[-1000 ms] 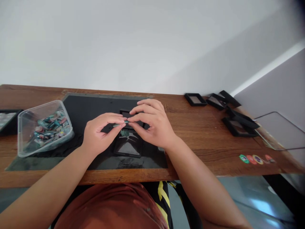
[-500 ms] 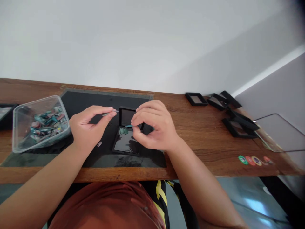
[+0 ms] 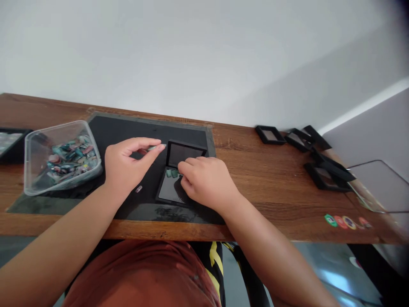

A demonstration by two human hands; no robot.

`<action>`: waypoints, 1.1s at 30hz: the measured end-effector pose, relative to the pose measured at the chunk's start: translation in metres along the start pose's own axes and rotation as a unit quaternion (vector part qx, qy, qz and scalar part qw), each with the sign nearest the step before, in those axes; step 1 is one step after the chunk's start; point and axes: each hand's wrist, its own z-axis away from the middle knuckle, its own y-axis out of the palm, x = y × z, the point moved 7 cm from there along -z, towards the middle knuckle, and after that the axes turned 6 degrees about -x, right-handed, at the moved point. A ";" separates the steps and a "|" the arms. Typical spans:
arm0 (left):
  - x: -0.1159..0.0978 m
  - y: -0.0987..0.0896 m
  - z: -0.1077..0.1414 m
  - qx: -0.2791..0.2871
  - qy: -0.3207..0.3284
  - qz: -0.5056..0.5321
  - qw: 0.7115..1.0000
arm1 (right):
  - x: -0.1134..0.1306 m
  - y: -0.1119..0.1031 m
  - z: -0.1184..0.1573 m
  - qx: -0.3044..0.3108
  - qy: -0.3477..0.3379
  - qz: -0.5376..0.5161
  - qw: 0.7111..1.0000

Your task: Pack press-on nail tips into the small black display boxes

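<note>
An open black display case [image 3: 162, 187] lies on the dark mat, its lid tilted up at the back. Two green press-on nails [image 3: 171, 173] sit side by side at the upper left of its pale inner sheet. Over the case's right part, my right hand [image 3: 207, 181] is closed and turned down. Its fingertips are by the row of nails, and what they pinch is hidden. Left of the lid, my left hand [image 3: 128, 164] hovers in a pinch with a thin, pale press-on nail [image 3: 156, 147] seen edge-on. A small pinkish piece [image 3: 138, 189] lies on the mat below it.
A clear plastic tub [image 3: 30, 170] of mixed nails stands on the left, with a black case [image 3: 22, 143] beyond it. Several black cases [image 3: 322, 175] sit at the right, near coloured round stickers [image 3: 340, 222]. A wall [image 3: 204, 59] rises behind the table [image 3: 255, 170].
My right hand has moved down onto the case, and the teal nail in its fingers has gone out of sight. The left hand keeps its pinch. The view has shifted slightly.
</note>
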 end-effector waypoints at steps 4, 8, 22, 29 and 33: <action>0.000 0.003 0.000 0.018 -0.013 -0.001 1.000 | 0.006 0.006 0.000 0.070 -0.003 -0.007 0.998; 0.002 0.004 0.000 0.028 -0.028 -0.002 0.999 | 0.004 0.008 0.000 0.095 0.012 -0.093 0.991; 0.003 0.011 0.005 0.084 -0.044 0.022 0.995 | -0.026 -0.001 -0.003 0.036 0.142 -0.212 0.966; 0.006 0.013 0.006 0.086 -0.051 0.024 0.995 | -0.018 0.021 0.001 0.117 0.116 -0.143 0.976; 0.007 0.014 0.007 0.094 -0.050 0.022 0.994 | -0.016 0.024 0.000 0.124 0.111 -0.121 0.979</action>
